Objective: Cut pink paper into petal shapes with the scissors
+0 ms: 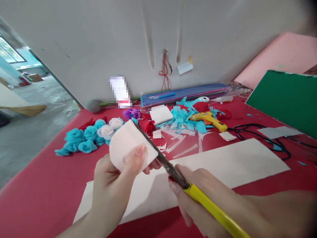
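Clock read from view centre. White paper piece (125, 143) is located at 8 o'clock, its rounded edge turned to 9. It is clamped between thumb and fingers of the left hand (119, 185). Yellow-handled scissors (172, 170) are gripped by the closed fingers of the right hand (205, 183), at 5 o'clock; the blades are set along the paper's right edge. A long white sheet (223, 162) is laid below. Blue roses (74, 135) are grouped near 9, a glue gun (208, 118) placed at 3.
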### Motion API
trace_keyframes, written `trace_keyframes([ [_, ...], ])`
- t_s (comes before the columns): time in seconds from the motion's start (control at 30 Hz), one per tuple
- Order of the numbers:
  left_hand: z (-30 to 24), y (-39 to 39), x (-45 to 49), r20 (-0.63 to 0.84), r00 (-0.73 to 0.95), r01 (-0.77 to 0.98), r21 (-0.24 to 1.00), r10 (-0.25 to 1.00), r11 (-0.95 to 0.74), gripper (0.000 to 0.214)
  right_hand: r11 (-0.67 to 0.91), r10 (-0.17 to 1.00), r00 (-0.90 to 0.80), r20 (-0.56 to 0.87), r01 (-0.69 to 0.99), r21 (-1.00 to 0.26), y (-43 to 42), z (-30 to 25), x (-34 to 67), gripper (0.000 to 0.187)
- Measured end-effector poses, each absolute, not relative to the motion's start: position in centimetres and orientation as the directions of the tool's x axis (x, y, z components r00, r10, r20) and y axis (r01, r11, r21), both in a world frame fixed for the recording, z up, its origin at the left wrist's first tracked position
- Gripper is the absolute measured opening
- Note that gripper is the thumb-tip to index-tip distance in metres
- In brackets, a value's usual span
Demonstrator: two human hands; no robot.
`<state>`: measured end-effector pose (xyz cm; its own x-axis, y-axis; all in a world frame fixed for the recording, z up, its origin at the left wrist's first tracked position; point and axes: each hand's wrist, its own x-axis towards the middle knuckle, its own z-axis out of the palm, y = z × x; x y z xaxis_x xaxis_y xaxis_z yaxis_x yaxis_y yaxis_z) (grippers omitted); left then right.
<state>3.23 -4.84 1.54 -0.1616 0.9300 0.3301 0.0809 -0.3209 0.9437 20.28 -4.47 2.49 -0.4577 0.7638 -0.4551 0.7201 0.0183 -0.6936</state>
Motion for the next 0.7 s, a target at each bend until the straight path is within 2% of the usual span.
trace_keyframes([
  [0.1, 1.5, -5.0, 3.4, 0.322, -0.174, 0.088, 0.946, 0.931, -0.311, 0.030, 0.016, 0.737, -0.458, -0.497, 0.747, -0.664, -4.4, 3.1, 19.6, 0.040],
  [0.23, 1.5, -5.2, 3.5, 0.302, -0.252, 0.100, 0.953, 0.919, -0.286, 0.034, -0.093, 0.680, -0.496, -0.540, 0.673, -0.734, -4.2, 3.8, 19.6, 0.030],
  [0.3, 1.7, -5.1, 3.4, 0.293, -0.244, 0.096, 0.956, 0.924, -0.278, 0.035, -0.123, 0.701, -0.505, -0.504, 0.610, -0.783, -4.1, 4.0, 19.9, 0.023],
  [0.37, 2.0, -5.0, 3.3, 0.278, -0.225, 0.062, 0.961, 0.934, -0.271, 0.035, -0.104, 0.725, -0.526, -0.444, 0.555, -0.826, -4.1, 4.2, 20.5, 0.023],
  [0.47, 2.6, -4.6, 3.4, 0.218, -0.234, -0.039, 0.972, 0.947, -0.233, 0.034, -0.123, 0.651, -0.597, -0.469, 0.526, -0.841, -4.4, 4.3, 21.3, 0.027],
  [0.53, 2.8, -4.5, 3.5, 0.166, -0.230, -0.111, 0.974, 0.959, -0.196, 0.032, -0.103, 0.671, -0.596, -0.441, 0.513, -0.852, -4.7, 4.3, 21.7, 0.029],
  [0.63, 2.8, -4.6, 3.8, 0.141, -0.211, -0.165, 0.970, 0.967, -0.178, 0.027, -0.030, 0.710, -0.579, -0.401, 0.544, -0.838, -5.0, 4.6, 21.6, 0.031],
  [0.7, 2.5, -4.8, 3.9, 0.149, -0.213, -0.136, 0.974, 0.966, -0.181, 0.027, -0.001, 0.719, -0.560, -0.411, 0.592, -0.806, -4.8, 4.9, 21.3, 0.030],
])
